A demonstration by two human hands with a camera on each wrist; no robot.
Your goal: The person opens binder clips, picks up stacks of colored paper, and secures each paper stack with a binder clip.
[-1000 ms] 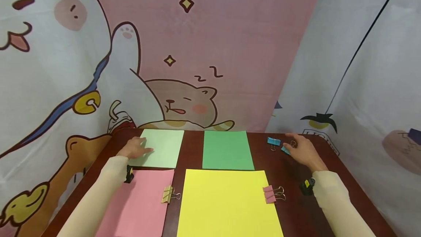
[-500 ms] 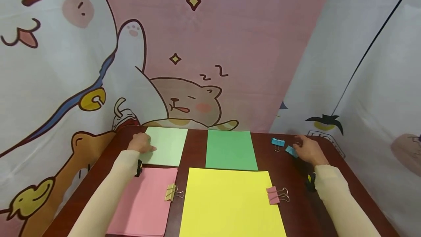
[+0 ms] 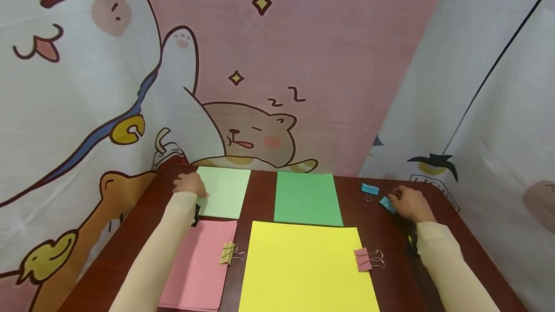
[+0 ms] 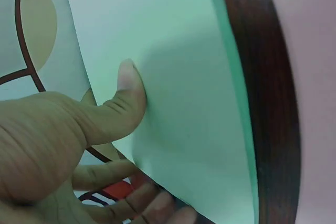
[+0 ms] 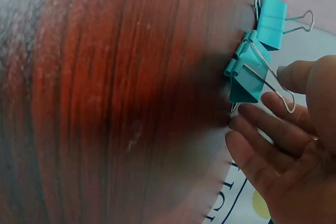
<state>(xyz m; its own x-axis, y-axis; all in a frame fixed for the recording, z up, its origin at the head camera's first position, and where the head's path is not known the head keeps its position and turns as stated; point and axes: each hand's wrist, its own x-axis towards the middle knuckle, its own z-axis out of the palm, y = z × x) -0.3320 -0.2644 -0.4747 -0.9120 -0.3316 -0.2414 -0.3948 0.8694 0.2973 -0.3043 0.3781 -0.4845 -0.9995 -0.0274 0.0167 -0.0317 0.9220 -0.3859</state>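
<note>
In the head view, my left hand [image 3: 189,184] is at the left edge of a light green stack of paper [image 3: 225,191]. Its bent thumb lies on the top sheet, while the fingers curl at the edge, as the left wrist view shows. On the right, my right hand [image 3: 413,203] holds a blue binder clip [image 3: 387,204] by its wire handle. The thumb meets one handle and the fingers are below the clip. A second blue binder clip [image 3: 370,189] lies just left of it and overlaps it in the right wrist view.
A darker green stack [image 3: 308,199] lies at the back centre. Nearer are pink paper [image 3: 195,264] with a yellow binder clip [image 3: 227,253] and yellow paper [image 3: 305,268] with a pink binder clip [image 3: 363,259]. A printed cloth [image 3: 338,61] hangs behind the dark wooden table [image 3: 260,196].
The left hand has turned and its spread fingers have drawn in at the light green stack's edge. The right fingers have closed in on the nearer blue clip. The head view has shifted slightly.
</note>
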